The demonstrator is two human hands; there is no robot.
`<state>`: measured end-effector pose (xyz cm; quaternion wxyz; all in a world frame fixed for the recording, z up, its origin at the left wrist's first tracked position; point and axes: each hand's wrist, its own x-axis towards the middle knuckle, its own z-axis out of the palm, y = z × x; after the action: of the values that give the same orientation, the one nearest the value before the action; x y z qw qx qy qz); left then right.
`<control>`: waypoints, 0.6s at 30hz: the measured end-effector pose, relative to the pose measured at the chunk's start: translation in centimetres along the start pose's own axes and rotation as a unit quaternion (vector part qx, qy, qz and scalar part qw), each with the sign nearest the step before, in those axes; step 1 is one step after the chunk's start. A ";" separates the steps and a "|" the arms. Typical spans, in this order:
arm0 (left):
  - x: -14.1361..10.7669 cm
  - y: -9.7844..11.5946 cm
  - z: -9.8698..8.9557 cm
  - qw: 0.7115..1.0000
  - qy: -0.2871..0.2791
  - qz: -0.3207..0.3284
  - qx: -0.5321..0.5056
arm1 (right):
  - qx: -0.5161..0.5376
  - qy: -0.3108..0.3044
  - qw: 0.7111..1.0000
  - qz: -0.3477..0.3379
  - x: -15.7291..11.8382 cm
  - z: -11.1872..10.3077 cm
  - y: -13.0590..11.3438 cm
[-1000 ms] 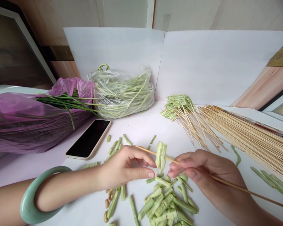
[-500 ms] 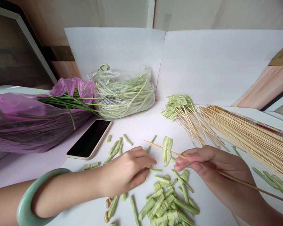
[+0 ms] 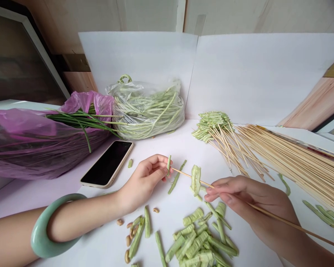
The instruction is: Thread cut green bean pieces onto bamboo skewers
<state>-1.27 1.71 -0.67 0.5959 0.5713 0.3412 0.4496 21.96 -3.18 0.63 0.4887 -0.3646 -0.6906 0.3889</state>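
Observation:
My left hand (image 3: 146, 178), a green bangle (image 3: 54, 226) on its wrist, pinches a short green bean piece (image 3: 169, 162) between thumb and fingers. The bean piece stands nearly upright at the pointed tip of a bamboo skewer (image 3: 181, 172). I cannot tell whether the point has pierced it. My right hand (image 3: 256, 202) is closed round the skewer, which runs back past the palm. A split bean piece (image 3: 195, 180) is threaded on it just ahead of my right fingertips. Below lies a pile of cut bean pieces (image 3: 195, 241).
Finished bean skewers (image 3: 214, 124) lie at the back beside many bare skewers (image 3: 292, 159). A clear bag of long beans (image 3: 150, 111), a purple bag (image 3: 22, 148) with green stalks and a phone (image 3: 108, 163) are at the left. Loose seeds (image 3: 128, 241) lie in front.
My left hand has moved up to the skewer tip and now shows a bean piece in its fingers. My right hand still holds the skewer in nearly the same place.

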 end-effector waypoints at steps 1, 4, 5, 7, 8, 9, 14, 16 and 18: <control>0.0 0.0 0.0 1.000 -0.004 -0.001 -0.011 | 0.005 -0.003 1.000 0.008 0.1 0.0 0.1; -0.2 0.1 0.1 0.999 -0.027 0.007 -0.023 | 0.011 -0.004 1.000 0.021 0.3 0.0 0.2; -0.3 0.1 0.1 0.999 -0.027 0.011 -0.026 | 0.011 -0.001 1.000 0.023 0.3 0.0 0.2; -0.4 0.2 0.2 0.999 -0.028 0.014 -0.028 | 0.010 0.001 1.000 0.022 0.3 0.1 0.2; -0.4 0.2 0.2 0.999 -0.027 0.015 -0.029 | 0.010 0.001 1.000 0.021 0.3 0.1 0.1; -0.4 0.3 0.2 0.999 -0.027 0.017 -0.031 | 0.010 -0.001 1.000 0.020 0.3 0.1 0.1; -0.4 0.4 0.2 0.999 -0.026 0.014 -0.044 | 0.015 -0.006 1.000 0.025 0.5 0.2 0.0; -0.5 0.4 0.2 0.999 -0.023 0.008 -0.045 | 0.015 -0.006 1.000 0.024 0.5 0.2 0.0; -0.5 0.5 0.1 0.999 -0.015 0.009 -0.041 | 0.012 -0.004 1.000 0.019 0.4 0.2 0.0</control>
<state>-1.38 1.21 -0.24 0.6202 0.5559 0.3082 0.4597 21.66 -2.89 0.75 0.4832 -0.3703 -0.6805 0.4078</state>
